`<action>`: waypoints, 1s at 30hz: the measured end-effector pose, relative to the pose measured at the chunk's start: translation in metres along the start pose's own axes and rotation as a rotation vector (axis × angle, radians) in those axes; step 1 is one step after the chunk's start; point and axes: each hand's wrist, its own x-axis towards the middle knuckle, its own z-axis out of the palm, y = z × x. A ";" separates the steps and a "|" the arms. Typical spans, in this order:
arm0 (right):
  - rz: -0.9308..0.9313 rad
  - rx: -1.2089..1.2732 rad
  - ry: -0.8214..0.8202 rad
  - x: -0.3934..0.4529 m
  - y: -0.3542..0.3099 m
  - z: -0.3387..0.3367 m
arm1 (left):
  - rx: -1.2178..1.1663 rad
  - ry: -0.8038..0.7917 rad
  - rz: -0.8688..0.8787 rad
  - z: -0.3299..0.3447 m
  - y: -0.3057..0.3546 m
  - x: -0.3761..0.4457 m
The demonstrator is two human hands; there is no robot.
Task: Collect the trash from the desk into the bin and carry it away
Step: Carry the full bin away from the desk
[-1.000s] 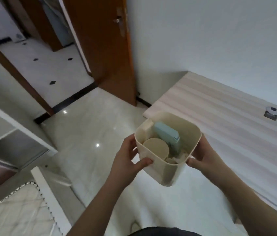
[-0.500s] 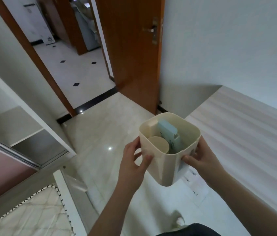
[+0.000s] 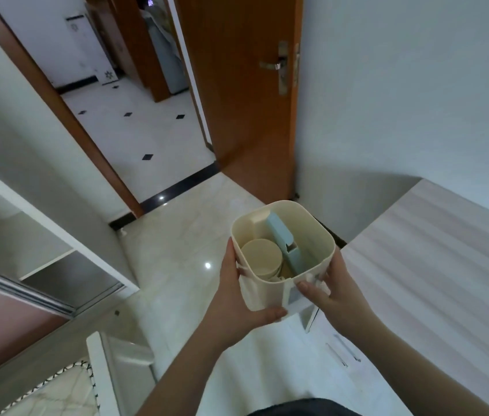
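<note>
I carry a small cream bin (image 3: 262, 291) in front of me, above the floor beside the desk. My left hand (image 3: 237, 298) grips its left side with the thumb curled under the lower front edge. My right hand (image 3: 334, 291) grips its right side, thumb across the front near the rim. Inside the bin lie a cream paper cup (image 3: 261, 256) on its side and a light blue box (image 3: 283, 243) standing on end, with more pale scraps beneath them.
The pale striped desk (image 3: 435, 265) runs along the right wall. An open brown door (image 3: 237, 94) leads ahead to a tiled hallway (image 3: 135, 127). A white shelf unit (image 3: 27, 235) stands at left. A white bed frame (image 3: 99, 364) sits at the lower left. White drawers (image 3: 339, 352) sit under the desk.
The view has turned left from the desk toward the doorway, and the door now looks closer. My left thumb slid down from the bin's front to its lower edge. Both hands kept their hold.
</note>
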 end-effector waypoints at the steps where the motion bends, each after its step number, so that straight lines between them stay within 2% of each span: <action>1: 0.001 -0.011 -0.014 0.011 0.000 -0.001 | -0.013 0.013 0.011 -0.002 -0.001 0.009; 11: 0.035 -0.148 -0.008 0.118 0.016 0.019 | -0.049 0.063 0.016 -0.054 -0.034 0.103; 22: 0.046 -0.110 0.081 0.252 0.012 0.100 | -0.070 -0.084 0.041 -0.185 -0.086 0.233; 30: 0.057 -0.139 0.217 0.309 0.005 0.089 | -0.023 -0.217 0.031 -0.196 -0.095 0.325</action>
